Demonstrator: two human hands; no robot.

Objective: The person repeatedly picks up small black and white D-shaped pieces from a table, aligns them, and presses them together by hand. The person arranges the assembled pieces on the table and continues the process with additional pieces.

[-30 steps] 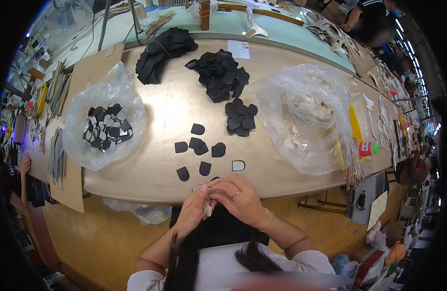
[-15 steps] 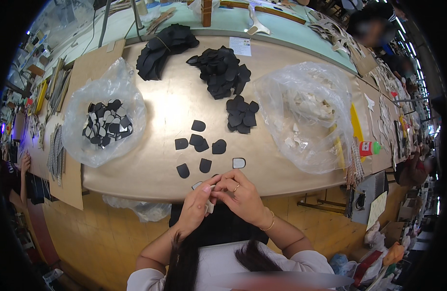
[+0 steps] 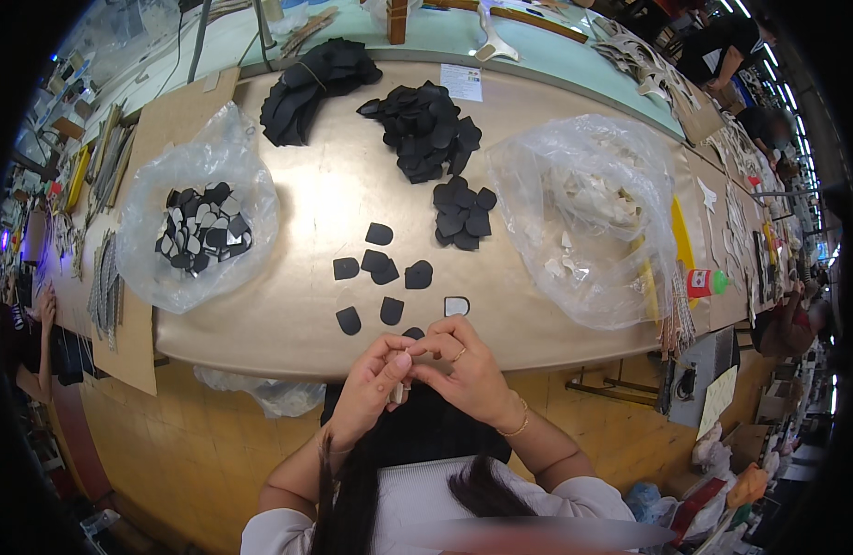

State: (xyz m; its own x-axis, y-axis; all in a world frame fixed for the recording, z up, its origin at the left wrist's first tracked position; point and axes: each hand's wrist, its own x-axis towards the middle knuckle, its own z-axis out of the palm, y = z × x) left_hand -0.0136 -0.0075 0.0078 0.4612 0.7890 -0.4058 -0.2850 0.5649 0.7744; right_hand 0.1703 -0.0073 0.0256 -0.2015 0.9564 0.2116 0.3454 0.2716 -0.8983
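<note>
Head — bags (image 3: pixel 141 274) flank black pieces (image 3: pixel 384 268); left grip (image 3: pixel 374 381) holds pale pieces (image 3: pixel 397 394), right grip (image 3: pixel 470 377) unclear.

The gold-brown table (image 3: pixel 301 250) is carrying a clear left bag (image 3: pixel 152 277) and a clear right bag (image 3: pixel 588 296). Between them and farther back, a black bundle (image 3: pixel 306 97), a black heap (image 3: pixel 424 134), a smaller pile (image 3: pixel 463 217), loose black pieces (image 3: pixel 391 311), a white-faced piece (image 3: pixel 457 306) and a paper sheet (image 3: pixel 461 82) are lying.

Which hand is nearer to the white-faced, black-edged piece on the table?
Right. The right hand is just on the near side of the piece; the left hand is farther off, to its left and closer to the body.
</note>
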